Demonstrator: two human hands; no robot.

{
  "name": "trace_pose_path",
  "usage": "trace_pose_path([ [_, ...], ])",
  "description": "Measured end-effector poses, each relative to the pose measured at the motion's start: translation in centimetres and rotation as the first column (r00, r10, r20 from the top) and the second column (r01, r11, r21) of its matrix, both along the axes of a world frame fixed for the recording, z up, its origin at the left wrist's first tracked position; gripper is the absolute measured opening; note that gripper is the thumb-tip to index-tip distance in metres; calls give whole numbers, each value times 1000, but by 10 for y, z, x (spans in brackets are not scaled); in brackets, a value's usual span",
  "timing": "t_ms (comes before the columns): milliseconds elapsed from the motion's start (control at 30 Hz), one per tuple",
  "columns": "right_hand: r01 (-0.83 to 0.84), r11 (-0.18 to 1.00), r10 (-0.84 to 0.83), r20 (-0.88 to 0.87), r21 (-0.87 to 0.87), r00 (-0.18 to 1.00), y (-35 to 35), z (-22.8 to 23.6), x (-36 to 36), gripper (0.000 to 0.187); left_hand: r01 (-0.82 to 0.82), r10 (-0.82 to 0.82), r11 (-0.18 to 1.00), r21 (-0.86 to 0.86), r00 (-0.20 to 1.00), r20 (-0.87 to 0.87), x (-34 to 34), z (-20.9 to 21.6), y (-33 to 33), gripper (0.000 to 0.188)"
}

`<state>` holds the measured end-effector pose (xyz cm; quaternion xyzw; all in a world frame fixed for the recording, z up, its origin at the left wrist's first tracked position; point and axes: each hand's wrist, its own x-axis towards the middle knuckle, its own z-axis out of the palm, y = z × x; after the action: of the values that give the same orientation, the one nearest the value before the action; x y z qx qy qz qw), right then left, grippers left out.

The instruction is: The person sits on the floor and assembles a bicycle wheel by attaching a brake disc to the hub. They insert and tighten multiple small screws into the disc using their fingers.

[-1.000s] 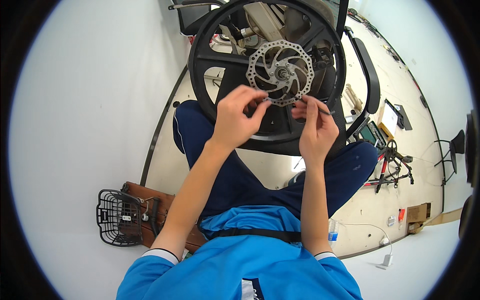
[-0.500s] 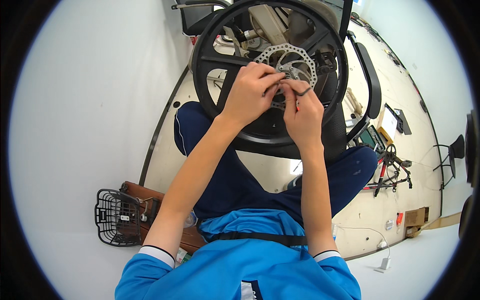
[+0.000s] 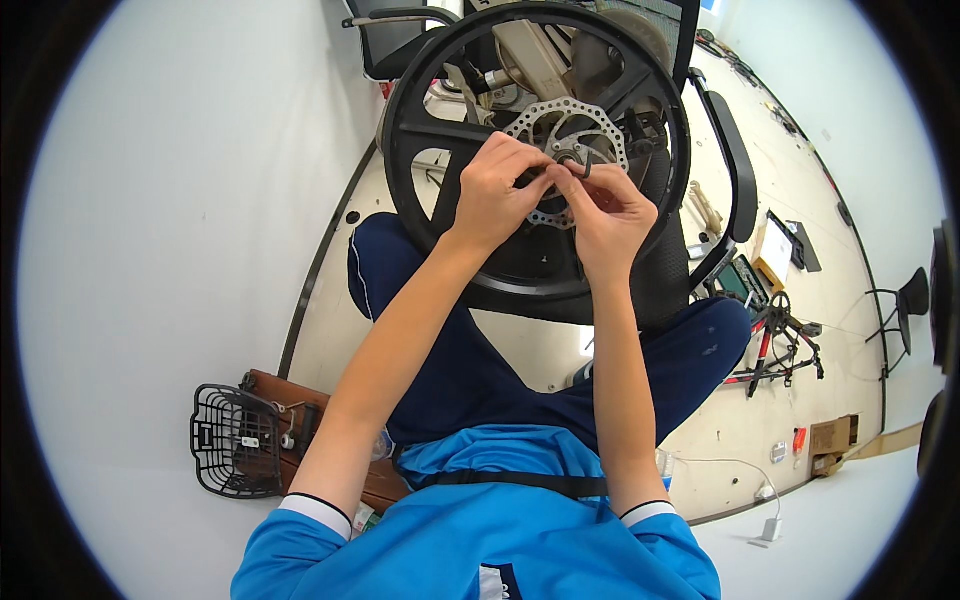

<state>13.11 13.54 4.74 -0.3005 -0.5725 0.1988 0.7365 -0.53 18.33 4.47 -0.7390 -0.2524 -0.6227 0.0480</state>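
A black spoked wheel (image 3: 400, 165) lies face up in front of me on a black chair seat. At its hub is a silver brake disc (image 3: 607, 128) with rows of holes; my hands hide part of its near side. My left hand (image 3: 497, 190) reaches the hub from the left, thumb and forefinger pinched. From the right, my right hand (image 3: 612, 215) is closed, its fingertips meeting those of the left. A small dark bent rod, like a hex key (image 3: 588, 170), shows at the right fingers. What the left fingertips pinch is hidden.
A chair armrest (image 3: 735, 165) rises right of the wheel. On the floor at right are a bicycle frame part (image 3: 770, 345), an open tool case (image 3: 742, 280) and a cardboard box (image 3: 832, 437). A black wire basket (image 3: 235, 440) stands at lower left beside the wall.
My right hand has turned and its fingers have shifted, so the dark bent rod now sits closer to the hub. The left hand has moved slightly. The wheel appears slightly further left.
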Motion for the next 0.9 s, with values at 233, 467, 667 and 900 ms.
trace_pose_path([
  [233, 107, 992, -122, 348, 62, 929, -12, 12, 22, 23, 207, -207, 978, -31, 978, 7, 3, 10, -17, 29],
  [467, -79, 997, 79, -23, 15, 997, -5, 9, 7, 19, 114, -110, 993, -44, 990, 88, 6, 6, -11, 19],
  [667, -47, 999, 47, -57, -5, 997, -7, 5, 3, 18, 99, -97, 995, -18, 991, 89, 8, 15, -18, 20],
  [900, 133, 986, -157, 292, 101, 943, -16, 19, 18, 24, 188, -188, 975, -120, 982, 13, -1, 10, -15, 21],
])
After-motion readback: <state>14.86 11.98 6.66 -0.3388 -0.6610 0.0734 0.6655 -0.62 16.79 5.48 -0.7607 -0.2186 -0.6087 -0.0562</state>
